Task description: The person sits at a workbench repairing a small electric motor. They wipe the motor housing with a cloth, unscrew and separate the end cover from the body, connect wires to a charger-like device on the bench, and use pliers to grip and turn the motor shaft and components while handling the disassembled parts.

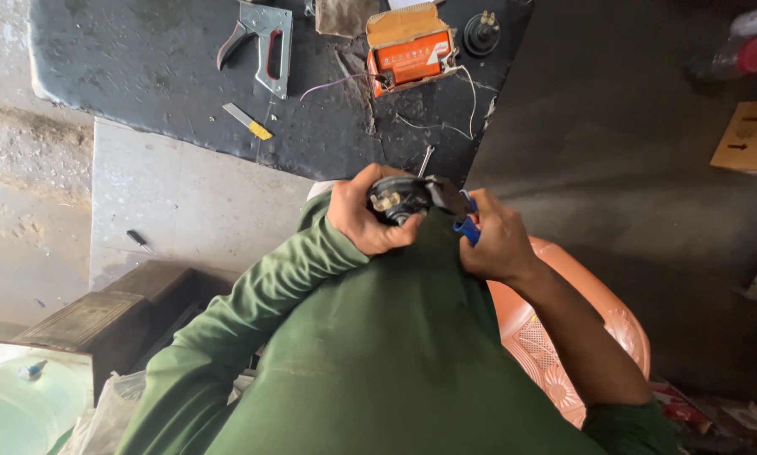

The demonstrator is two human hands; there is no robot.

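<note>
Your left hand (363,217) wrapped around a round black metal part with brass terminals (398,199), right hand (494,243) clenched on blue-handled pliers (466,224) touching its right edge, both over your green-clad lap

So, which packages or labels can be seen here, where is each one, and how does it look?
Orange box: top centre on the dark mat, rectangular, inside torn brown cardboard, wires beside it.
Cardboard piece: right edge, flat, tan, with dark marks.
Bottle: top right corner, clear with a red cap, blurred.
No screens or signs.
</note>
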